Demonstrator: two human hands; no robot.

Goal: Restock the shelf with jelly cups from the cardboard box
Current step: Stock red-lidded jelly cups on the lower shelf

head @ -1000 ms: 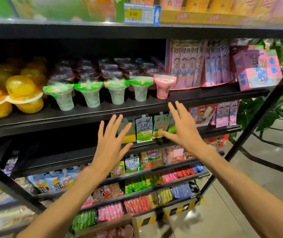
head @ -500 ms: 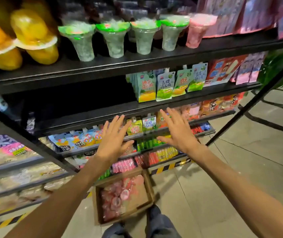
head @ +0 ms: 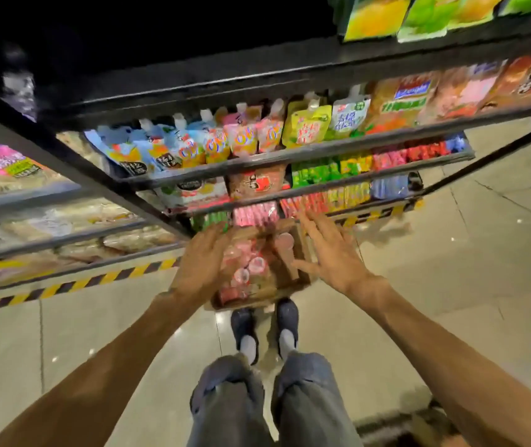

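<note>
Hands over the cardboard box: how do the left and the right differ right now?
The left hand overlaps the left part of the cardboard box, hiding some of the pink jelly cups; the right hand lies over the box's right edge and the floor. The left hand's fingers are blurred and close together; the right hand's are spread, thumb pointing towards the cups. Shared: both are open, palms down, and hold nothing.

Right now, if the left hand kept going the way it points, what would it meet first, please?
Probably the pink jelly cups in the cardboard box; the left hand hangs open above them, though depth is unclear.
</note>
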